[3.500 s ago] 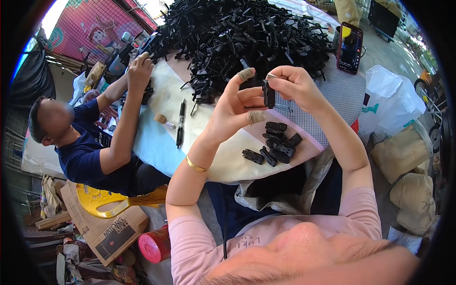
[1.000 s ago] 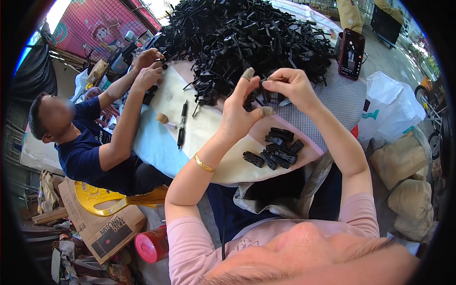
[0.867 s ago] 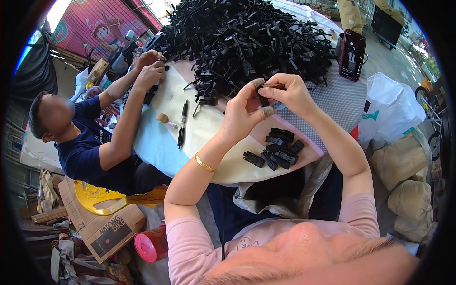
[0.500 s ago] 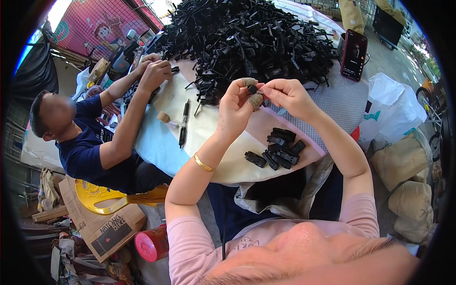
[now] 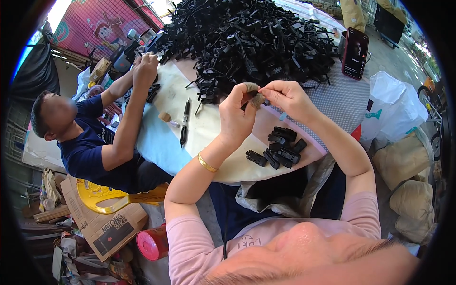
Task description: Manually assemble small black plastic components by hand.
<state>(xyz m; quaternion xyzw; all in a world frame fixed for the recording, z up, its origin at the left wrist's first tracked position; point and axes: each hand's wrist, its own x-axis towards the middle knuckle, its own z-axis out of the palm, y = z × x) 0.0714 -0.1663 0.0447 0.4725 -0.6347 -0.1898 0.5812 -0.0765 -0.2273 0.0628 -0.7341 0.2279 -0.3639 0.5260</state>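
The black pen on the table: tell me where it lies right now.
In the head view the black pen lies on the table's pale cover, left of the person's left hand, beside a small tan block, below the big heap of black parts.

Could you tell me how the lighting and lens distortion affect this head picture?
Head view: bright daylight, colours clear; the fisheye bends the round white table edge and blackens the corners; the heaped pile of black plastic clips stays sharp, while the left hand and right hand hide the small piece between them.
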